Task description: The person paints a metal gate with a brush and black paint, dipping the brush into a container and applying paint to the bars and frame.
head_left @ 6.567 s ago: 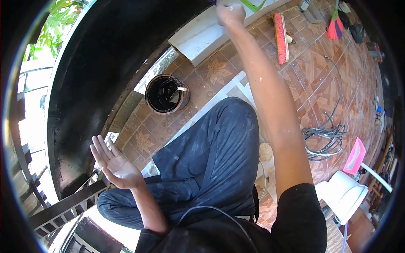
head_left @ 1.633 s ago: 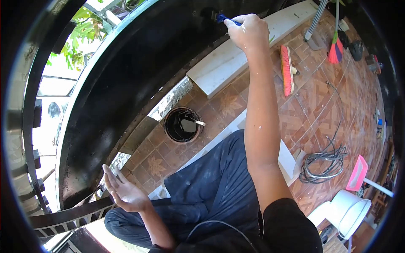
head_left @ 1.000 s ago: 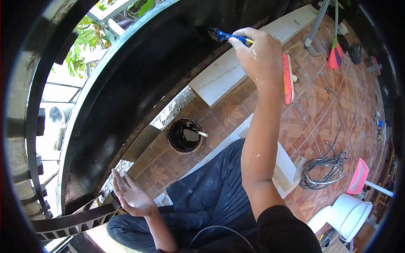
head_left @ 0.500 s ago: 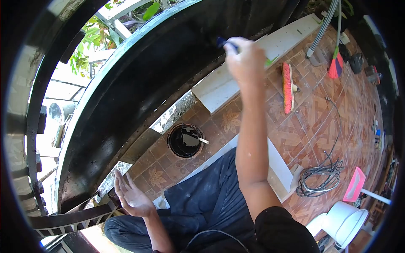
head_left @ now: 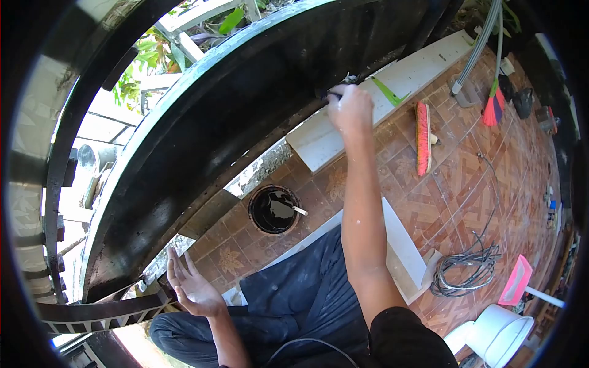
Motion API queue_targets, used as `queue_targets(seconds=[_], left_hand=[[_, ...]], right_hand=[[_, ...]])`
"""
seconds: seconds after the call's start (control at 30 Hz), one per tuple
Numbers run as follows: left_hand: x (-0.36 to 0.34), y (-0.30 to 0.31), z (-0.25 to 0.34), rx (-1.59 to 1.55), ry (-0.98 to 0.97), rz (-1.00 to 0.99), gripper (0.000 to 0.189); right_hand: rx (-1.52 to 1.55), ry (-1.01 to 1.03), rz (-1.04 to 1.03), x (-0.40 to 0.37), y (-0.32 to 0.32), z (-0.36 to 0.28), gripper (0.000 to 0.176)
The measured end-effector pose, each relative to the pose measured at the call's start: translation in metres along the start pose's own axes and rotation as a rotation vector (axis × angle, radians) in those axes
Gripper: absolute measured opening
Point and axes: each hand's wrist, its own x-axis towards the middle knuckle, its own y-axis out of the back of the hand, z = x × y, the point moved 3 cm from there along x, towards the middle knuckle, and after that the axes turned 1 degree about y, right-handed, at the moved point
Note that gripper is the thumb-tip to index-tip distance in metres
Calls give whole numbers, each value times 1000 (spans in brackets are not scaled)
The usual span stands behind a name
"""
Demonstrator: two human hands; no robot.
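Observation:
My right hand [head_left: 351,110] is closed around a dark blue paintbrush [head_left: 334,95], mostly hidden by the fingers. It is at the lower edge of a curved panel [head_left: 245,92] whose inner face is glossy black. My left hand [head_left: 193,288] is held palm up above my knee with its fingers spread, holding nothing. On the tiles between the panel and my legs stands a round pot [head_left: 253,214] of black paint. A pale stick [head_left: 300,210] leans out over its rim.
A white board [head_left: 319,147] lies along the panel's base, with a green strip [head_left: 388,92] on it. To the right are a red-bristled broom head [head_left: 423,140], a coiled cable [head_left: 465,270], a pink dustpan [head_left: 515,279] and a white bucket [head_left: 500,334].
My right hand has moved down toward the panel's lower edge with the paintbrush. My left hand stays nearly in place. The view has shifted slightly.

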Motion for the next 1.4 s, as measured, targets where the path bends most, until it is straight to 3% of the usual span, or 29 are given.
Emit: queue_targets(seconds=[0.07, 0.17, 0.3, 0.43, 0.5, 0.53, 0.6, 0.7, 0.83, 0.9, 0.93, 1.03, 1.23, 1.4], left_hand=[[-3, 1, 2, 11, -5, 15, 54], [-3, -6, 2, 10, 14, -38, 61], [-10, -34, -1, 28, 89, -255, 83], [-21, -40, -10, 165, 168, -347, 92], [-27, -43, -16, 198, 261, -359, 94], [-29, -44, -18, 185, 286, -350, 95], [-34, -45, -22, 182, 295, -369, 95], [-32, -50, -23, 175, 284, -403, 94], [-30, -48, -24, 169, 293, -366, 92], [-29, -47, -27, 163, 302, -352, 91], [-30, -48, -30, 164, 303, -352, 88], [-26, -47, -30, 204, 284, -355, 80], [-7, -35, -17, 236, 203, -265, 68], [-7, -33, -19, 276, 181, -268, 68]], right_hand=[[226, 82, 159, -7, 51, -29, 15], [345, 38, 269, -21, 112, -59, 16], [98, 89, 107, 8, -1, -12, 16], [71, 23, 29, 0, 27, -12, 16], [228, 60, 262, -6, 79, -33, 17], [223, 59, 257, -4, 76, -32, 17], [276, 114, 214, 4, 55, -32, 17], [38, 60, 118, -2, -4, -17, 15], [136, 37, 116, -4, 46, -26, 20], [328, 138, 331, -10, 86, -47, 14], [328, 195, 398, -7, 77, -45, 14], [282, 116, 250, -3, 25, -35, 17], [300, 100, 330, -12, 80, -41, 17], [248, 105, 228, 4, 14, -22, 18]])
